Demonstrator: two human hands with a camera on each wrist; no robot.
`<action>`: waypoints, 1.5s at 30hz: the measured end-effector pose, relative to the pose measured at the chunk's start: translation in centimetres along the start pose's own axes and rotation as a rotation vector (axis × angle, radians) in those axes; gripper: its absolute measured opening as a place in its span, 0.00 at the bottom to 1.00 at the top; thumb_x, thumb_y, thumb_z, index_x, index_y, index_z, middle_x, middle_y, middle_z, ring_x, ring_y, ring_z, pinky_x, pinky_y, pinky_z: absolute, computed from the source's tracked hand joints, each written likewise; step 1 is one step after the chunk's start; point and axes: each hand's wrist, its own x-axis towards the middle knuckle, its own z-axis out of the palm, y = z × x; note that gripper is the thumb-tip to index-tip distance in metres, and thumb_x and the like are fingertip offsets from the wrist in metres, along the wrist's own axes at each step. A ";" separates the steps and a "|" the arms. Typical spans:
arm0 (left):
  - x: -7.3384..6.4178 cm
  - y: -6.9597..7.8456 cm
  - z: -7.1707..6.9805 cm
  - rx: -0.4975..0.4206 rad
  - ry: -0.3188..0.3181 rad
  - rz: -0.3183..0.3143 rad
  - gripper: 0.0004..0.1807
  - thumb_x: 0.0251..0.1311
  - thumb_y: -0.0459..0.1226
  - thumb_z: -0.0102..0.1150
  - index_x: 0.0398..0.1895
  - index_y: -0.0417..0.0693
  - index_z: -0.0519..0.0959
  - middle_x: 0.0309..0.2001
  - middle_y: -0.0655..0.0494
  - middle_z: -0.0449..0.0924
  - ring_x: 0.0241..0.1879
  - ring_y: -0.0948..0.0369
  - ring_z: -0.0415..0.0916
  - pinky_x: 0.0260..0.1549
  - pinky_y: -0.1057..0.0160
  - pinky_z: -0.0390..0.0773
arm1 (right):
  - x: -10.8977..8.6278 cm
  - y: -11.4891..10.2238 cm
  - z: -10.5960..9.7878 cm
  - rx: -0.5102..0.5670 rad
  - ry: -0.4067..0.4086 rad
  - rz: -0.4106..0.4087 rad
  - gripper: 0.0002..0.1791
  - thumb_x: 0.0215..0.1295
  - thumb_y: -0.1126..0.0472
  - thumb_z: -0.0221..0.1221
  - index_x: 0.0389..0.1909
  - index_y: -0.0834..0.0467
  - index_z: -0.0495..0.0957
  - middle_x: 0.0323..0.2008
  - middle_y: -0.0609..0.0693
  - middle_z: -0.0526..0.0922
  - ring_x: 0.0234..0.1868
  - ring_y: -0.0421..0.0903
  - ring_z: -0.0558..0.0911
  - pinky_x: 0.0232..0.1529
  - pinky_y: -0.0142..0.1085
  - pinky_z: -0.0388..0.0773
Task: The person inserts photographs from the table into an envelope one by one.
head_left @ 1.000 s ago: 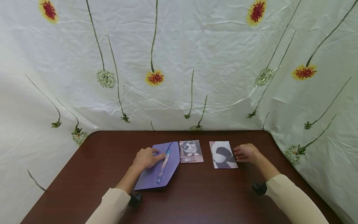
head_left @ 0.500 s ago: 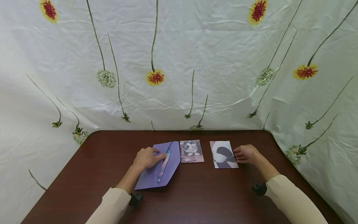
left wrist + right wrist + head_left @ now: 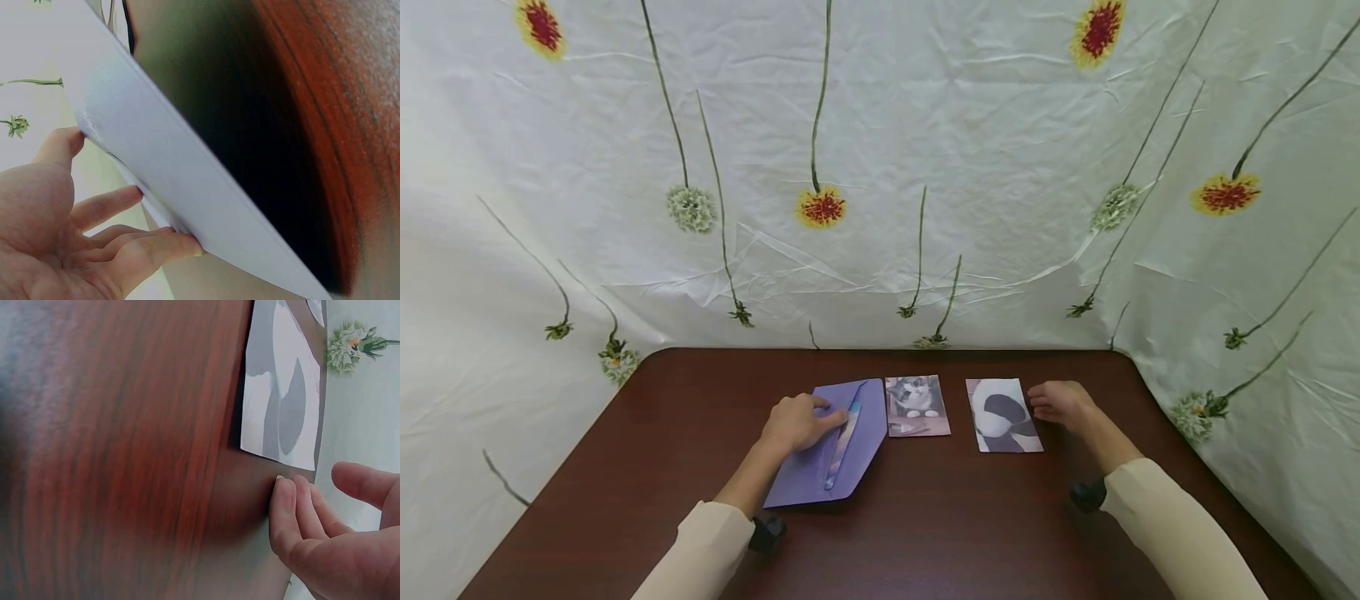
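Note:
In the head view my left hand (image 3: 795, 423) lies over a purple envelope (image 3: 871, 417), gripping it near its opening. A strip of a colourful picture (image 3: 842, 450) shows in that opening. Seen from the left wrist, the envelope (image 3: 156, 137) tilts off the table, with fingertips against its edge; what lies beneath is hidden. My right hand (image 3: 1063, 404) hovers by the right edge of a photo of a black-and-white animal (image 3: 1000, 417), fingers loosely bent and holding nothing. From the right wrist, a small gap separates the fingertips from that photo (image 3: 281, 387).
A cat photo (image 3: 917, 407) lies flat between the envelope and the other photo. Everything rests on a dark brown wooden table (image 3: 940, 525). Behind it hangs a white cloth (image 3: 880, 125) printed with flowers. A black wrist device (image 3: 767, 533) sits at the left cuff.
My right hand has shifted slightly away from the near side of the table, its fingertips lifting a little from beside the photo. My left hand keeps its place on the envelope.

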 end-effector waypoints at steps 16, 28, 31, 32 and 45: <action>-0.3 0.2 -0.3 0.005 0.004 0.001 0.29 0.64 0.56 0.61 0.57 0.43 0.85 0.58 0.36 0.82 0.56 0.38 0.80 0.49 0.44 0.81 | 2.0 -0.9 0.8 0.039 0.075 0.038 0.27 0.71 0.63 0.54 0.64 0.77 0.69 0.57 0.70 0.79 0.40 0.46 0.83 0.53 0.40 0.83; -0.1 0.2 -0.2 0.000 0.004 -0.005 0.30 0.64 0.57 0.61 0.56 0.43 0.85 0.58 0.37 0.82 0.55 0.38 0.80 0.49 0.44 0.81 | 2.6 -1.2 1.4 -0.013 0.105 0.078 0.32 0.69 0.60 0.58 0.68 0.75 0.67 0.56 0.62 0.77 0.48 0.47 0.80 0.50 0.35 0.82; 0.0 0.2 -0.2 0.005 0.006 -0.002 0.30 0.64 0.57 0.61 0.56 0.43 0.85 0.58 0.37 0.82 0.55 0.38 0.80 0.48 0.44 0.81 | 2.9 -1.1 1.5 -0.021 0.125 0.082 0.29 0.68 0.60 0.59 0.64 0.74 0.70 0.51 0.59 0.78 0.41 0.44 0.79 0.45 0.31 0.82; 0.0 0.2 -0.2 0.006 0.006 -0.002 0.30 0.64 0.57 0.61 0.56 0.43 0.85 0.59 0.37 0.82 0.56 0.38 0.80 0.49 0.44 0.81 | 3.0 -1.0 1.6 -0.022 0.129 0.081 0.28 0.68 0.60 0.60 0.63 0.74 0.71 0.48 0.57 0.78 0.39 0.43 0.78 0.43 0.30 0.82; -0.2 0.4 -0.3 0.019 -0.002 0.002 0.30 0.65 0.56 0.61 0.57 0.43 0.84 0.58 0.36 0.82 0.55 0.37 0.80 0.48 0.44 0.82 | 3.1 -0.6 1.5 -0.033 0.129 0.067 0.22 0.66 0.61 0.61 0.55 0.71 0.73 0.37 0.50 0.75 0.30 0.41 0.73 0.37 0.29 0.77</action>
